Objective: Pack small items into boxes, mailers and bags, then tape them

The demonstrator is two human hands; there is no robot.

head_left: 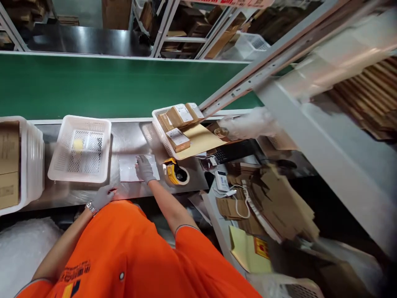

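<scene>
Orange sleeves (130, 252) fill the near view. Gloved, the left hand (104, 196) rests flat and empty on the steel bench (130, 138). At its two o'clock the right hand (144, 168) presses, fingers spread, on a white sheet (128, 169), perhaps a label. At the sheet's nine o'clock sits a white basket (80, 149); at three, a yellow tape dispenser (175, 171).

Both hands wore grey gloves. Right hand (144, 169) reached forward, arm extended, fingers (140, 159) spread flat, palm down. Left hand (103, 197) lay nearer the body, seemingly loosely open, watch at wrist.
</scene>
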